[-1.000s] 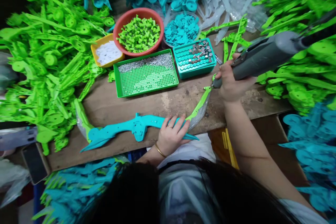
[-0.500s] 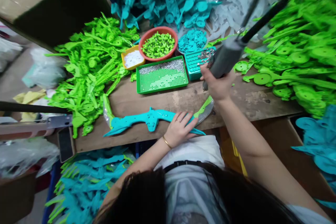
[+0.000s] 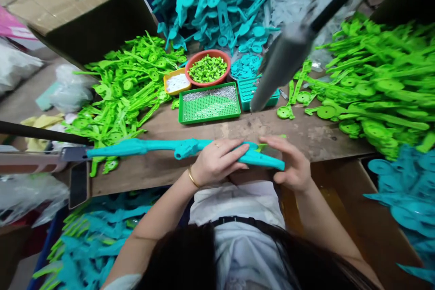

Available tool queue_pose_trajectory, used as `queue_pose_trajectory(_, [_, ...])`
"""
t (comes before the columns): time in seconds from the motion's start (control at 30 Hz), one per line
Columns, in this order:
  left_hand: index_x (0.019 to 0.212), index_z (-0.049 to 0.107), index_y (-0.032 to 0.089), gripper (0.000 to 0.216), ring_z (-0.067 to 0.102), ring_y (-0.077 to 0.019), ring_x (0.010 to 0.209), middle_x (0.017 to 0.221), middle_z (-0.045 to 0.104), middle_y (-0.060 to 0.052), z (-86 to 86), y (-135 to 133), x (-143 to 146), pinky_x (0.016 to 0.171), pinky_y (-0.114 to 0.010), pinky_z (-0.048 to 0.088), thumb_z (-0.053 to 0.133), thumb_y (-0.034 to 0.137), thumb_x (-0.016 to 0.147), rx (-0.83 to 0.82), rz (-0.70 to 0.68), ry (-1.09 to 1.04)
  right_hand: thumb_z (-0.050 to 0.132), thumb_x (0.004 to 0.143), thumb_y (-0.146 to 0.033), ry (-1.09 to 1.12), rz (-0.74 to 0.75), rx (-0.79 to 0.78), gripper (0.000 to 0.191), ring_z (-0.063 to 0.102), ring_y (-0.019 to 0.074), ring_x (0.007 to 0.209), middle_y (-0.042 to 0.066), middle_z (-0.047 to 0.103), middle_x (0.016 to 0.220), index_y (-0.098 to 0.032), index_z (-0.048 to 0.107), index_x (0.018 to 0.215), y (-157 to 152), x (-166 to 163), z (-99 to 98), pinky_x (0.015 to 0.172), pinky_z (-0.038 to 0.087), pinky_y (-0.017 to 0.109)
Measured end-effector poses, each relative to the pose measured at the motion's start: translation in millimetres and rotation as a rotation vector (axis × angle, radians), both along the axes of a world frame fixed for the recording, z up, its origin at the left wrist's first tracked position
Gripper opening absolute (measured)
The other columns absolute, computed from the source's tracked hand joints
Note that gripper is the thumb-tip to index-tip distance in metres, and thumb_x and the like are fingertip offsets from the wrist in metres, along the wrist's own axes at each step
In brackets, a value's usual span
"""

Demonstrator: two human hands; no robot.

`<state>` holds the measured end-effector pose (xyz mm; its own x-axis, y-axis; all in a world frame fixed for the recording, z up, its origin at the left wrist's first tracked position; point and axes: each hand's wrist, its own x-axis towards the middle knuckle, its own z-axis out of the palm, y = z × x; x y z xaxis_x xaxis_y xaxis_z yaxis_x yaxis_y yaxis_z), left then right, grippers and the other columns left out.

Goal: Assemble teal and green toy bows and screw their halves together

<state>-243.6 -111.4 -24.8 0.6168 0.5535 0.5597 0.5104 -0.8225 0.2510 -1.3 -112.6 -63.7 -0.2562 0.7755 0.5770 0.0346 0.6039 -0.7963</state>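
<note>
Let go of grey hanging power screwdriver (image 3: 282, 68), now dangling upper right. Holding long teal plastic blade-shaped part (image 3: 152, 146) lower centre over brown wooden surface (image 3: 319, 133), left hand (image 3: 217, 161) and right hand (image 3: 292, 163) grip clamped on it. Probably done screwing, repositioning.

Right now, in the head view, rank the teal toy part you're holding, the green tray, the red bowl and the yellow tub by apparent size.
1. teal toy part, longest, though nearest the camera.
2. green tray.
3. red bowl.
4. yellow tub.
The last three sit together, so their order is sound.
</note>
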Motion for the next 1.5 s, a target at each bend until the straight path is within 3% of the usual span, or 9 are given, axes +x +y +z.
queue_pose_trajectory(0.17, [0.119, 0.061, 0.017, 0.028, 0.066, -0.0190, 0.107, 0.112, 0.071, -0.011, 9.7, 10, 22, 0.094, -0.037, 0.056, 0.055, 0.028, 0.094, -0.052, -0.021, -0.261, 0.066, 0.083, -0.021, 0.081, -0.022, 0.036, 0.041, 0.066, 0.0232, 0.104, 0.005, 0.070, 0.115, -0.033, 0.063, 0.121, -1, -2, 13.0, 0.089, 0.054, 0.045])
queue_pose_trajectory(0.4, [0.116, 0.062, 0.018, 0.033, 0.067, -0.0191, 0.106, 0.107, 0.073, -0.008, 15.6, 21, 16, 0.103, -0.043, 0.050, 0.059, 0.039, 0.092, -0.015, 0.056, -0.207, 0.067, 0.082, -0.018, 0.070, -0.107, -0.095, 0.034, 0.068, 0.0197, 0.104, 0.004, 0.072, 0.112, -0.029, 0.065, 0.114, 15, -4, 16.6, 0.091, 0.055, 0.036])
queue_pose_trajectory(0.5, [0.127, 0.057, 0.021, 0.051, 0.058, -0.0262, 0.121, 0.122, 0.066, -0.011, 23.4, 14, -37, 0.109, -0.051, 0.041, 0.062, 0.051, 0.086, 0.167, 0.377, -0.212, 0.066, 0.084, -0.022, 0.033, -0.122, -0.158, 0.033, 0.068, 0.0198, 0.104, 0.004, 0.071, 0.114, -0.029, 0.064, 0.116, 21, -2, 15.6, 0.091, 0.055, 0.035])
queue_pose_trajectory(0.6, [0.125, 0.059, 0.018, 0.042, 0.051, -0.0266, 0.126, 0.126, 0.060, -0.013, 17.4, 7, -109, 0.113, -0.050, 0.034, 0.062, 0.039, 0.089, 0.479, 0.940, -0.413, 0.063, 0.086, -0.025, 0.056, -0.122, -0.217, 0.030, 0.067, 0.0205, 0.106, 0.005, 0.070, 0.116, -0.027, 0.064, 0.116, 25, 1, 13.3, 0.094, 0.054, 0.035])
queue_pose_trajectory(0.7, [0.131, 0.051, 0.012, 0.060, 0.049, -0.0276, 0.126, 0.130, 0.054, -0.018, -0.1, 10, -169, 0.112, -0.045, 0.034, 0.064, 0.049, 0.085, 0.300, 1.190, -0.598, 0.065, 0.086, -0.027, 0.099, -0.130, -0.260, 0.029, 0.067, 0.0206, 0.106, 0.005, 0.071, 0.115, -0.027, 0.065, 0.114, 30, 5, 9.9, 0.091, 0.055, 0.034])
queue_pose_trajectory(0.9, [0.112, 0.064, 0.017, 0.049, 0.066, -0.0172, 0.094, 0.106, 0.068, -0.009, -13.6, 15, -203, 0.086, -0.029, 0.052, 0.073, 0.050, 0.076, -0.019, 0.953, -0.914, 0.067, 0.082, -0.037, -0.038, -0.317, -0.308, 0.030, 0.066, 0.0273, 0.106, 0.006, 0.070, 0.112, -0.028, 0.068, 0.110, 42, 20, 25.1, 0.095, 0.052, 0.046])
queue_pose_trajectory(1.07, [0.091, 0.073, 0.018, 0.028, 0.068, -0.0134, 0.078, 0.086, 0.072, -0.004, -1.0, -9, -179, 0.073, -0.024, 0.054, 0.082, 0.033, 0.069, -0.162, 0.825, -1.020, 0.076, 0.073, -0.033, -0.289, -0.712, 0.313, 0.074, 0.048, 0.0376, 0.129, 0.010, 0.052, 0.140, -0.028, 0.048, 0.142, 31, 0, 63.8, 0.109, 0.039, 0.054])
queue_pose_trajectory(1.3, [0.086, 0.075, 0.021, 0.020, 0.068, -0.0134, 0.080, 0.086, 0.073, -0.002, -5.1, -28, -155, 0.074, -0.024, 0.055, 0.082, 0.023, 0.068, -0.172, 0.744, -1.000, 0.061, 0.087, -0.038, -0.653, -0.155, 0.257, 0.048, 0.061, 0.0296, 0.115, 0.016, 0.063, 0.125, -0.015, 0.054, 0.129, 38, -73, 57.4, 0.093, 0.051, 0.045])
queue_pose_trajectory(1.5, [0.103, 0.071, 0.023, 0.038, 0.069, -0.0155, 0.090, 0.099, 0.074, -0.003, -10.3, -28, -151, 0.081, -0.027, 0.056, 0.084, 0.021, 0.067, -0.338, 0.576, -0.998, 0.057, 0.090, -0.021, -0.580, -0.056, 0.294, 0.008, 0.068, 0.0178, 0.088, 0.006, 0.073, 0.093, -0.018, 0.064, 0.091, 49, -75, 49.3, 0.081, 0.053, 0.032])
